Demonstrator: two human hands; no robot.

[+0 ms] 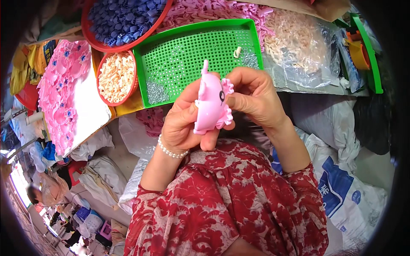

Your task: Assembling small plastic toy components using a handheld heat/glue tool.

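In front of my chest I hold a pink plastic toy shell point(208, 109) with a dark round eye, frilled edges and a thin prong on top. My left hand point(177, 123), with a pearl bracelet at its wrist, is closed round the shell's rounded side. The thumb and fingers of my right hand point(258, 96) pinch at the frilled side by the eye. Whether a small part is between these fingertips is hidden. Just beyond both hands lies a green perforated tray point(192, 29), holding small metal screws point(157, 91) and a cream plastic piece point(237, 52).
A red tub of blue parts point(124, 21) and an orange-red bowl of cream pieces point(116, 77) flank the tray. Pink parts point(64, 94) cover a white board at left. Cream parts in clear plastic point(299, 42) lie at right. A person point(47, 190) is far left.
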